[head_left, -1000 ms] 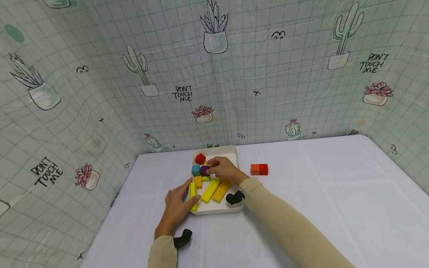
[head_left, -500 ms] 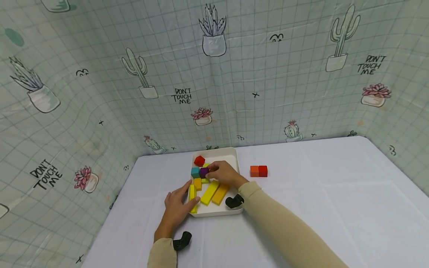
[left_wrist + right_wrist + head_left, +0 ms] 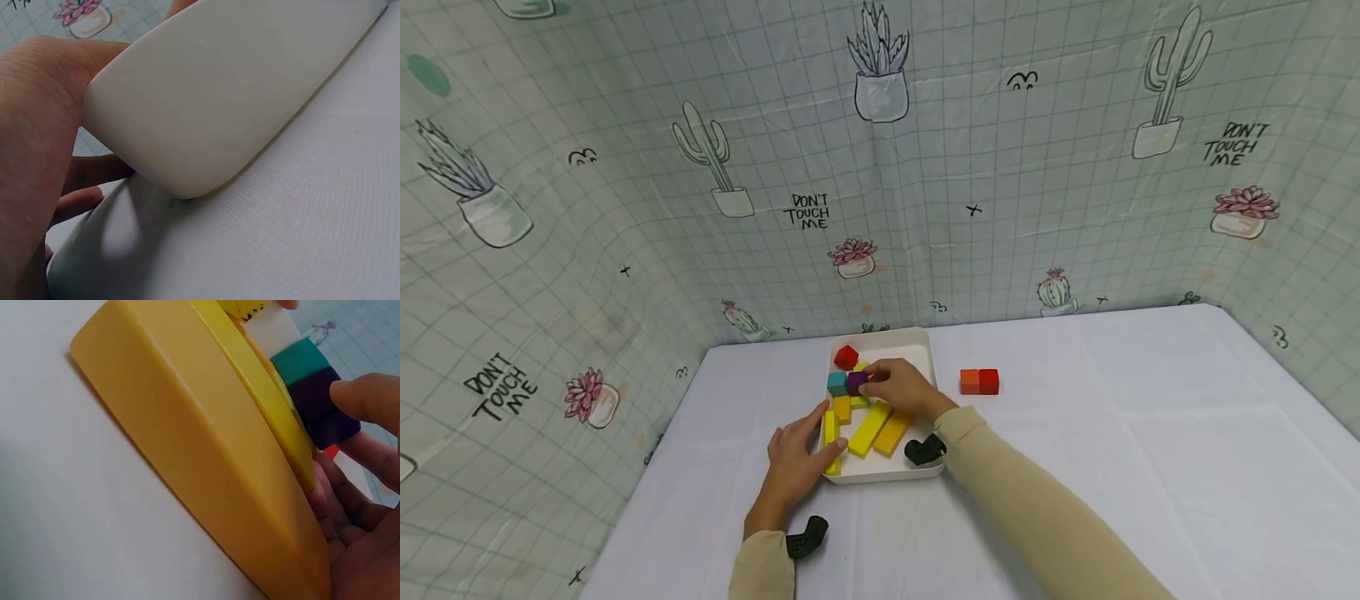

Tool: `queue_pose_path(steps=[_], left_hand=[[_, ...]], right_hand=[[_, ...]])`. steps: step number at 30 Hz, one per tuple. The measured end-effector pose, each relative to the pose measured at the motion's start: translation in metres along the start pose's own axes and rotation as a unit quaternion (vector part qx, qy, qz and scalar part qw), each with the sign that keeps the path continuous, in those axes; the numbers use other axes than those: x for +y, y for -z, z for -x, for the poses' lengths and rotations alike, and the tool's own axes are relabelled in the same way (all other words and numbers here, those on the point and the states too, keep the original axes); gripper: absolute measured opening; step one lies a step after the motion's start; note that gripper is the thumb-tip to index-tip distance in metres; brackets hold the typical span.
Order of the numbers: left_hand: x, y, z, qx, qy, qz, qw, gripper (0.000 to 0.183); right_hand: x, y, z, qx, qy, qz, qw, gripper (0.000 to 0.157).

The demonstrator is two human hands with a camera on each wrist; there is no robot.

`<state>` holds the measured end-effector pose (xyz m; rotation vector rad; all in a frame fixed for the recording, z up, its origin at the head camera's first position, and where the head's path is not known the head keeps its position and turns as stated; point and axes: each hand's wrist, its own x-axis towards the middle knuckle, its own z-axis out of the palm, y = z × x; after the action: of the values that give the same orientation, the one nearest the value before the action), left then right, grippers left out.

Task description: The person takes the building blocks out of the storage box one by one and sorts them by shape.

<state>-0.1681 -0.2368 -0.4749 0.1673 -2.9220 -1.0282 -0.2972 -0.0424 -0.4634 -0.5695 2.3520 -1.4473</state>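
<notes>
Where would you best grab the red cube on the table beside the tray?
I'd pinch the red cube by its near and far faces, coming from above: those look free, while its left face appears to sit against the orange cube.

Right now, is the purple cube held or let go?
Held: the right wrist view shows the right hand pinching the purple cube beside the teal cube.

We see a white cloth-covered table (image 3: 1120,450) across the lower frame. On it we find a white rectangular tray (image 3: 891,478) below centre and, farther right, an orange cube (image 3: 970,382) touching a red cube (image 3: 989,382).
</notes>
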Motion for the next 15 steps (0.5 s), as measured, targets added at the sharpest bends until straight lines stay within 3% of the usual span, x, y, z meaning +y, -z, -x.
queue_pose_path(steps=[15], left_hand=[[0.0002, 0.0, 0.001, 0.003, -0.001, 0.003, 1.0, 0.077]], right_hand=[[0.0002, 0.0009, 0.0012, 0.017, -0.018, -0.031, 0.999, 0.039]])
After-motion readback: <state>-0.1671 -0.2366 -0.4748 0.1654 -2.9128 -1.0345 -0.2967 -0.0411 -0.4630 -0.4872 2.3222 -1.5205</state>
